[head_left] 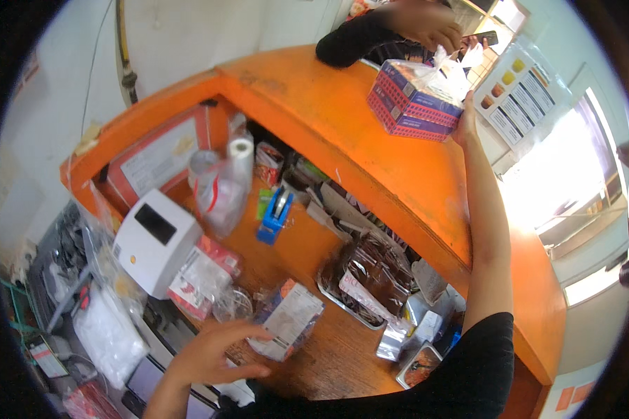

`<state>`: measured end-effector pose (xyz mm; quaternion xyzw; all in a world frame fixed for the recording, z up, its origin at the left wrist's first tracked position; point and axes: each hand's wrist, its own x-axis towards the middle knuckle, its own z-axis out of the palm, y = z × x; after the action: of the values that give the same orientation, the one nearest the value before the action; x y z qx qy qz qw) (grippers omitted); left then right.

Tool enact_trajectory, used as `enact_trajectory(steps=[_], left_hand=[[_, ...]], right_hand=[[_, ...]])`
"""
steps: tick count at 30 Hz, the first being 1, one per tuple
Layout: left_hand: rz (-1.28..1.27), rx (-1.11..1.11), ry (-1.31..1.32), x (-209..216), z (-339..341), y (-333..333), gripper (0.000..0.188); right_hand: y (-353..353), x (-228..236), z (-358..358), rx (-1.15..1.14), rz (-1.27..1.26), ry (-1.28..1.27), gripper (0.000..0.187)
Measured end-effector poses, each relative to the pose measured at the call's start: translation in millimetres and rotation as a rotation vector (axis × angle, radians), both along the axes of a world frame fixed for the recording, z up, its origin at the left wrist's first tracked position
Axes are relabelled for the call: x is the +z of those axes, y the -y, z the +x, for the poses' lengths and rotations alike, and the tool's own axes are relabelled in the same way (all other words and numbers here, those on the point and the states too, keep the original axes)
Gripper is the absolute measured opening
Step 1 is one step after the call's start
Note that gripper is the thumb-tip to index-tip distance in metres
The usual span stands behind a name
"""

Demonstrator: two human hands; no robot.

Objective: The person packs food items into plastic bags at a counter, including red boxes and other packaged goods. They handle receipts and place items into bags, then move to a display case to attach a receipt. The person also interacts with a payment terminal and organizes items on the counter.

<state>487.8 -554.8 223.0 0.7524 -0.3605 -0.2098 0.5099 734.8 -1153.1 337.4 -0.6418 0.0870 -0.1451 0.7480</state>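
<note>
r hand (466, 120) is up against the side of the purple bagged boxes (414, 105), at the orange counter top (293, 80). fingers mostly hidden so cant tell if its gripping tbh. other person's hand (437, 31) is by the bag top. l hand (217, 355) empty, fingers spread, nr a wrapped box (288, 321) on the desk (339, 356) below

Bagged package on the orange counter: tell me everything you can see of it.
The bagged package looks like two cardboard cartons, one stacked on the other, printed blue-purple with pinkish-red patterned bands. A thin, see-through plastic bag covers them, its whitish top gathered upward. The package appears to rest upright on the orange counter, one corner toward the camera. The person's right hand touches its right side, grip partly hidden. Another person's hand is by the bag's top; contact is unclear.
</note>
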Motion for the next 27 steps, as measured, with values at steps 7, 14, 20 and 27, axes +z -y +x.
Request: enact_trajectory(steps=[7, 14, 20, 27], left_hand=[[-0.498, 0.454, -0.61, -71, -94, -59, 0.034], [-0.414, 0.545, -0.573, -98, -126, -51, 0.032], [-0.445, 0.626, -0.6, -105, -128, -43, 0.026], [-0.441, 0.639, -0.577, -106, -130, -36, 0.023]], right_hand=[[8, 17, -18, -0.084, -0.103, 0.079, 0.089], [9, -3, -7, -0.173, -0.021, 0.142, 0.093], [20, -5, 0, -0.165, 0.037, 0.145, 0.088], [-3, -4, -15, -0.175, 0.062, 0.172, 0.088]])
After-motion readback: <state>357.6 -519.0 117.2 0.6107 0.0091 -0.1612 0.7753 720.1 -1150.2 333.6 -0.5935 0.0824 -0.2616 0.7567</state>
